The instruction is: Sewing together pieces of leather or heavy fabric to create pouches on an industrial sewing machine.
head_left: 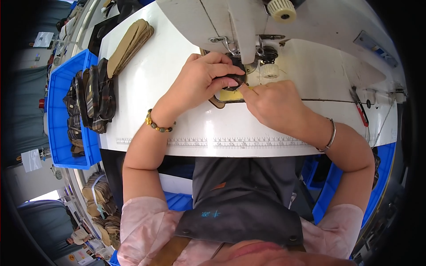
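Observation:
A dark fabric piece (229, 83) lies under the head of the white sewing machine (248, 26), close to the needle area. Bent over its left side, my left hand (206, 80) is closed on it, thumb and fingers pressing from above. My right hand (277, 106) is curled, its thumb and index fingertip pinched at the near right edge of the same piece. A tan, rounded edge (217, 103) shows beneath my left hand; most of the work is hidden by my fingers. Beside my right fingertips is a yellow plate (230, 95) on the machine bed.
On the white table (146, 97) lies a stack of tan insoles (131, 46). A blue bin (91, 153) of plaid fabric pieces (95, 95) stands at the left edge. Red-handled snippers (360, 108) rest at the right. A printed ruler (230, 142) runs along the front.

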Demonstrator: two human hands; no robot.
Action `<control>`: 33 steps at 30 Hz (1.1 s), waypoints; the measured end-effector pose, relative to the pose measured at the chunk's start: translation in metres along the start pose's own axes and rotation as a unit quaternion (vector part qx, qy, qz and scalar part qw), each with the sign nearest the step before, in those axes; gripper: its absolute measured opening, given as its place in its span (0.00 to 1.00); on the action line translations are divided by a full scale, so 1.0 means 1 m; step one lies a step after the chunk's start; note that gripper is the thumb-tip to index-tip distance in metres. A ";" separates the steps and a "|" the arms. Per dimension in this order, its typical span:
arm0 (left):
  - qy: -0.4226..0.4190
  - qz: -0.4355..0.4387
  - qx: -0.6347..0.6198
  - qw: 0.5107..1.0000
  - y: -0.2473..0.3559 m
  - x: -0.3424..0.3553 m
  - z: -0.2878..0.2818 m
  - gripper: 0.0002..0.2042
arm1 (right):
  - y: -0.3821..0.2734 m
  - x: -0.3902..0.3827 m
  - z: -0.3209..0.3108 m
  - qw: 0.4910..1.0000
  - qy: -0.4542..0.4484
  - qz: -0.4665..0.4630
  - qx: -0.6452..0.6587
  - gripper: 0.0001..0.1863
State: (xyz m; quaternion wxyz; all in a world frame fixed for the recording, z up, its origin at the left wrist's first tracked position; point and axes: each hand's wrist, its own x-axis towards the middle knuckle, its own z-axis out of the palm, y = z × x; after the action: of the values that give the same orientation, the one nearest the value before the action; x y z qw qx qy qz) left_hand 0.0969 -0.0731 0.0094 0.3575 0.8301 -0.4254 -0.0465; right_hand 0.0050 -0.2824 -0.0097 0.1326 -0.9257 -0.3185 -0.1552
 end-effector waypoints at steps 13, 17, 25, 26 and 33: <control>0.024 0.040 0.072 0.996 -0.011 -0.002 0.003 0.06 | -0.002 -0.001 0.000 1.000 -0.006 -0.021 0.017 0.21; 0.025 0.032 0.060 0.997 -0.012 -0.002 0.005 0.07 | -0.002 -0.002 -0.003 1.000 0.013 -0.022 0.011 0.19; 0.002 0.065 0.070 0.995 -0.007 0.003 -0.001 0.11 | -0.003 -0.001 -0.003 1.000 0.008 -0.016 0.017 0.18; 0.003 0.064 0.071 0.995 -0.006 0.002 -0.001 0.11 | -0.002 -0.001 -0.003 1.000 0.008 -0.017 0.019 0.18; -0.005 0.027 0.050 0.998 -0.005 0.001 -0.002 0.10 | -0.001 -0.001 -0.002 1.000 0.010 -0.026 0.014 0.18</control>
State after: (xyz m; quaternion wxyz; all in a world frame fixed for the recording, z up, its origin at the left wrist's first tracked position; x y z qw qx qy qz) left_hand 0.1019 -0.0711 0.0076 0.3149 0.8347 -0.4514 -0.0195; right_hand 0.0029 -0.2829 -0.0079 0.1449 -0.9135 -0.3433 -0.1634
